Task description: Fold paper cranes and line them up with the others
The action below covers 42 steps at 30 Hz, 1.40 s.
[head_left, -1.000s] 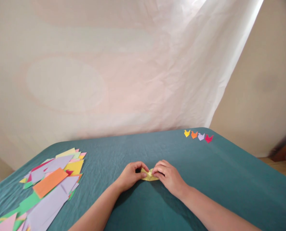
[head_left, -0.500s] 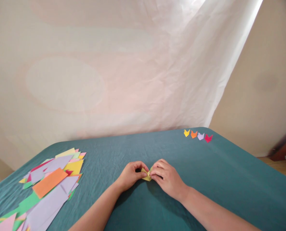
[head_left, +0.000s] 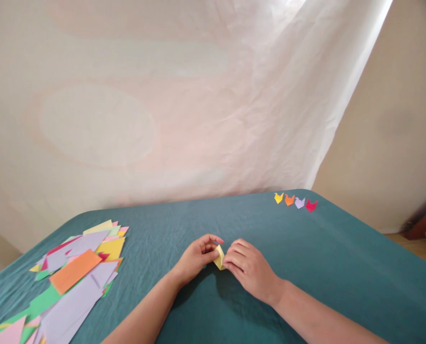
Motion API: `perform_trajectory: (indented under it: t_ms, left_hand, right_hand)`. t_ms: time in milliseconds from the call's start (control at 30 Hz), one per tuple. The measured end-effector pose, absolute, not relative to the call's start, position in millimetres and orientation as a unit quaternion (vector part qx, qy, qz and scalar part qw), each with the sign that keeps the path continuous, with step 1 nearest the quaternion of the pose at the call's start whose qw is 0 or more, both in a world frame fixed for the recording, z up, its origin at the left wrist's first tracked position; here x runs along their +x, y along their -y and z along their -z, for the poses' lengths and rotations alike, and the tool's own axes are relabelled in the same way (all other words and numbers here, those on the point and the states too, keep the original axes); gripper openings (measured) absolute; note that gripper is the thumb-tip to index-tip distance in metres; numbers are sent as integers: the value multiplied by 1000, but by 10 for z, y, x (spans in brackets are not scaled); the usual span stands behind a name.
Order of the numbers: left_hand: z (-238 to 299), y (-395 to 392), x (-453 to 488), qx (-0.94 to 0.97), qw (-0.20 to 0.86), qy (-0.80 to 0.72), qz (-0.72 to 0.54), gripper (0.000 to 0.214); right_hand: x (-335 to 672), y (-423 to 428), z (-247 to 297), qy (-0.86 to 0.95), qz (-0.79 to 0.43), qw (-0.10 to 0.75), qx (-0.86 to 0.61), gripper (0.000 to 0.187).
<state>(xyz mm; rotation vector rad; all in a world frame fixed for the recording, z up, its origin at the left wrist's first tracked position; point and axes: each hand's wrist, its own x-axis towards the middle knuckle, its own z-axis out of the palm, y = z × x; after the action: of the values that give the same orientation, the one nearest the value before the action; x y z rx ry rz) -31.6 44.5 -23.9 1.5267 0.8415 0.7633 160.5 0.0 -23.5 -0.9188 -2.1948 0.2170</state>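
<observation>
Between my hands is a small piece of folded pale yellow paper [head_left: 219, 258], standing at a slant just above the cloth. My left hand [head_left: 197, 255] pinches its left side with the thumb, while the index finger is stretched out above it. The fingertips of my right hand [head_left: 246, 265] are closed on its lower right corner. Those fingers hide part of the paper's right edge.
A green cloth covers the table [head_left: 184, 220]. At the left lies a loose pile of coloured paper sheets [head_left: 72, 272]. Several small folded paper birds [head_left: 289, 199] stand in a row near the far right corner. A pale sheet [head_left: 198, 110] hangs behind the table.
The folded paper has turned more upright and shows a larger flat face. My left index finger has lifted off it. My right hand has hardly moved.
</observation>
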Motion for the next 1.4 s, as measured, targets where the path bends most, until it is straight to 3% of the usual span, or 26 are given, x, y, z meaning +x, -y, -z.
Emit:
perform_trajectory:
  t_ms: [767, 1033, 1233, 1400]
  left_hand:
    - [284, -409, -218, 553, 662, -315, -396, 26]
    - [291, -379, -165, 623, 465, -438, -452, 21]
    - [277, -231, -31, 601, 511, -397, -469, 53]
    - [293, -175, 61, 590, 550, -384, -449, 32]
  right_hand:
    - [1545, 58, 214, 847, -53, 430, -308, 18]
    - [1610, 5, 273, 795, -46, 452, -402, 13]
    - [1648, -20, 307, 760, -71, 480, -433, 9]
    - [1643, -57, 340, 772, -103, 485, -398, 12]
